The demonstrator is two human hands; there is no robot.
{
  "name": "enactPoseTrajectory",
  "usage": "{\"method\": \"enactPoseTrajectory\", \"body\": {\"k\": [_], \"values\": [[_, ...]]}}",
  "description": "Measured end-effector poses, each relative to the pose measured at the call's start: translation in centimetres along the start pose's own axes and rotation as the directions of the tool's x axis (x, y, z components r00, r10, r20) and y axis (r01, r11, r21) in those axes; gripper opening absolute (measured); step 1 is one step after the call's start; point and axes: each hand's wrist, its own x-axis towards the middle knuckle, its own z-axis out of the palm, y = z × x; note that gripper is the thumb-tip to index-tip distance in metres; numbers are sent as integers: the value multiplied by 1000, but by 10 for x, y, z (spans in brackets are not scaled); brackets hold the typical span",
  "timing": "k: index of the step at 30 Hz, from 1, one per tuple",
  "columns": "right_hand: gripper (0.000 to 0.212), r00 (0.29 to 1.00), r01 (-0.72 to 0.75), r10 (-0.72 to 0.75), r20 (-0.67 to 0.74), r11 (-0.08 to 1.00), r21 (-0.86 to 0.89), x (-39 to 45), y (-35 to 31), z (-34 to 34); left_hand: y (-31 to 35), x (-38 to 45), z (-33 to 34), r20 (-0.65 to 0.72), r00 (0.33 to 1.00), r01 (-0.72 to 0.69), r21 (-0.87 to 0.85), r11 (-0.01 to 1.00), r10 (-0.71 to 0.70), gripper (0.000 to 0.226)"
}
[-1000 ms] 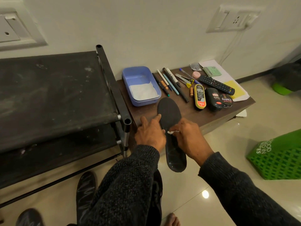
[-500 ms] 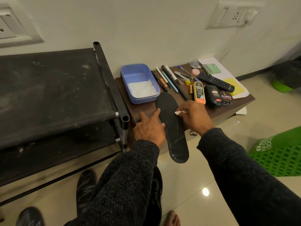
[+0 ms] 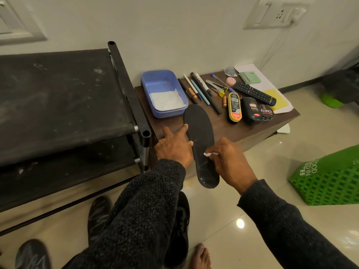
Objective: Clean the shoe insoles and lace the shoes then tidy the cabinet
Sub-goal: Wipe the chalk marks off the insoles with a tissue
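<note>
Black insole (image 3: 202, 140) lies half on the worktop (image 3: 242, 127), heel overhanging. Left hand (image 3: 173, 146) spread flat, pinning its edge; right hand (image 3: 229, 162) pinches a white wipe (image 3: 207, 154). Hard strokes could tip it floorward.

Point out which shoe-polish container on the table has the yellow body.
The leftmost of the three, the yellow applicator; both containers to its right are black.

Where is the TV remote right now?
In the head view, the remote control lies toward the right back of the brown table, between the pink round tin and the yellow paper.
</note>
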Motion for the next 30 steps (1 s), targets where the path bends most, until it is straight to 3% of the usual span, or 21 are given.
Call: {"method": "enactPoseTrajectory", "body": {"k": [4, 7, 12, 18, 23, 28, 30], "values": [[20, 999, 2, -7, 53, 996, 87, 4, -4, -16, -1, 0, -2, 25, 1000, -7, 4, 1000, 7, 59], [21, 995, -41, 53, -81, 990, 136, 34, -2, -25, -3, 1, -4, 52, 999, -13, -14, 1000, 14, 56], [28, 997, -82, 82, -3, 996, 39, 69, 0, -12, -5, 0, -4, 27, 999, -23, -34, 999, 24, 55], [23, 994, 33, -33, -109, 999, -3, 22, -7, -1, -2, -2, -6, 9, 1000, -5, -34, 999, 5, 57], [18, 997, 72, -71, -38, 996, 43, -5, -10, 4, -3, -1, -8, 5, 1000, -10, -30, 999, 10, 57], [21, 985, 79, -83, 152, 996, 30, 7, -13, -11, -3, 0, -6, 5, 1000, -14, -69, 998, 14, 48], [22, 994, 68, -75, 73, 994, 87, 25, -18, -19, -5, 2, -6, 5, 1000, -26, -75, 997, 26, 50]]}}
